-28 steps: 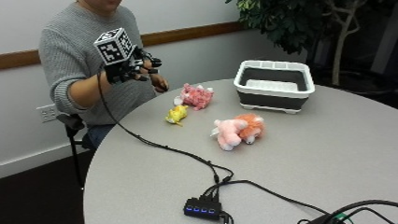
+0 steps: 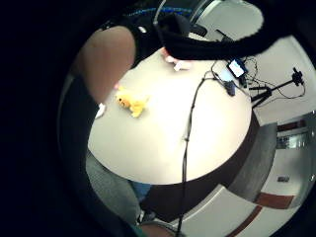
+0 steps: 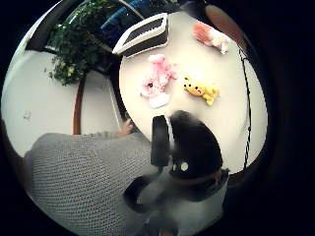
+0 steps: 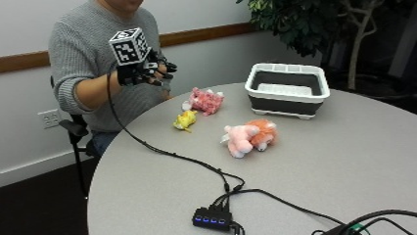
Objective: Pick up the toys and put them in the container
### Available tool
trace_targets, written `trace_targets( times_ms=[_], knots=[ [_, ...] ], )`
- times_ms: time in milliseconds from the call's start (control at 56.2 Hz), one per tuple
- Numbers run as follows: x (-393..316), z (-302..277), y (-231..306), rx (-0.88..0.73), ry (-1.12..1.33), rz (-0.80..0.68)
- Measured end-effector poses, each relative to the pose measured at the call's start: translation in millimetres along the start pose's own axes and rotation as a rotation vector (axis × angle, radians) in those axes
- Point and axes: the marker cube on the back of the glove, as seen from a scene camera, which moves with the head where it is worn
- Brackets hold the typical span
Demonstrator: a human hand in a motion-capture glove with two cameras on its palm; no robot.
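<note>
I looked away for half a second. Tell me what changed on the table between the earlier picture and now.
Hardly anything. The gloved right hand is still raised above the table's near edge, holding nothing, at most a slight shift. The yellow toy, the pink toy and the pink-and-orange toy lie where they were on the table. The container has not moved.

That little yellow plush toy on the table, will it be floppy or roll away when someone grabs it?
The yellow plush toy looks soft and stuffed, so it will probably squash and flop a bit. It lies flat with limbs out, so it likely won't roll. Being small, it is probably light.
</note>
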Motion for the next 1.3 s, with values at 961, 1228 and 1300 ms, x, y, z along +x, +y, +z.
trace_targets(
  times_ms=[961, 1228, 1300],
  knots=[
    [-138, 200, -138, -0.517, 0.295, -0.301],
    [-113, 197, -134, -0.366, 0.351, -0.243],
    [-111, 198, -134, -0.250, 0.225, -0.305]
  ],
)
